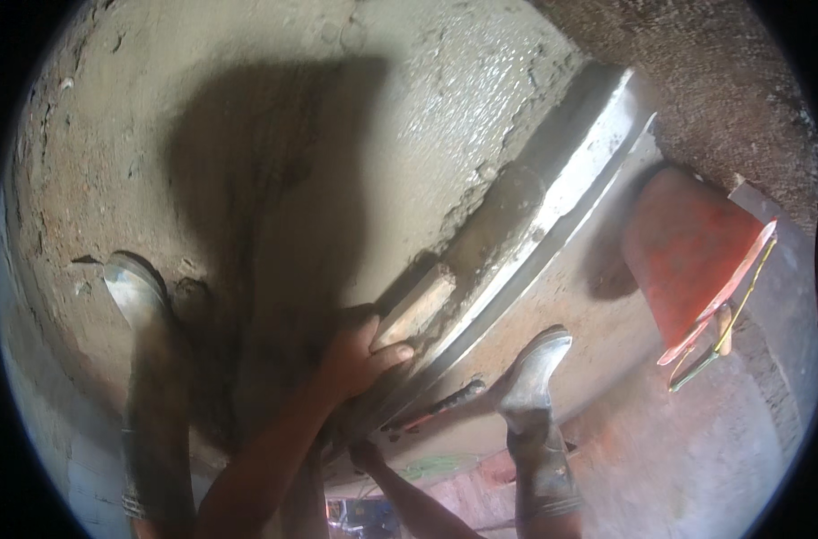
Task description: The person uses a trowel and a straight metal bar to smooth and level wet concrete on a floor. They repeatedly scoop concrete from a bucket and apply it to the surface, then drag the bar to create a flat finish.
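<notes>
My left hand (362, 356) is closed around a pale wooden block (416, 307), its thumb lying along the near side. The block rests on a strip beside a long, white-edged straight bar (553, 214), at the border of wet grey mortar (427, 117). This bar runs diagonally from the upper right down toward my hands. Lower down, my right hand (366, 456) is close to the bar's near end. Shadow hides its fingers, so I cannot tell whether it grips anything. A dark-handled tool (445, 404) with a reddish part lies just right of the bar.
My boots stand on both sides, the left boot (138, 289) on the mortar side and the right boot (535, 370) beyond the bar. A red bucket (692, 256) with a wire handle is at the right. Rough brown ground (696, 81) borders the mortar at the upper right.
</notes>
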A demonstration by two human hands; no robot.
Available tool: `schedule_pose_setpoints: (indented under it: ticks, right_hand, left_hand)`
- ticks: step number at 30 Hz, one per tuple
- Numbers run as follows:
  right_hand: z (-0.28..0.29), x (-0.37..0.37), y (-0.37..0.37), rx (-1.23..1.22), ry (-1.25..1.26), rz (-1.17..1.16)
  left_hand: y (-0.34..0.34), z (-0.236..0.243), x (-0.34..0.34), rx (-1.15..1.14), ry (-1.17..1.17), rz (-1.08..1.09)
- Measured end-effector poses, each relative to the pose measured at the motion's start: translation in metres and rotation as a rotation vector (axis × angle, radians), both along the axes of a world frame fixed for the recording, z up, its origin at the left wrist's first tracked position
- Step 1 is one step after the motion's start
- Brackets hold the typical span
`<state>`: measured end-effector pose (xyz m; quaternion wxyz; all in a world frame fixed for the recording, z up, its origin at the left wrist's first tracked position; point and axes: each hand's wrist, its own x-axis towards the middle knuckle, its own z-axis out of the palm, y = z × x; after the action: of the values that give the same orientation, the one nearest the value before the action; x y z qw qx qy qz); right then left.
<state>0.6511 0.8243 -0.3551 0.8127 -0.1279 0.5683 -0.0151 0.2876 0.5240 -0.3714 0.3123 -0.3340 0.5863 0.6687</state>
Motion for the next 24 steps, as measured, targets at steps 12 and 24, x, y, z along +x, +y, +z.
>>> schedule_pose_setpoints:
  ticks: [12, 24]
  right_hand:
    - [-0.022, 0.065, 0.035, 0.208, 0.083, -0.339]
    - [-0.025, 0.043, 0.015, 0.035, 0.012, -0.129]
  left_hand:
    - [-0.012, -0.009, -0.058, -0.009, -0.030, -0.087]
    - [-0.016, -0.009, -0.132, 0.021, 0.005, -0.086]
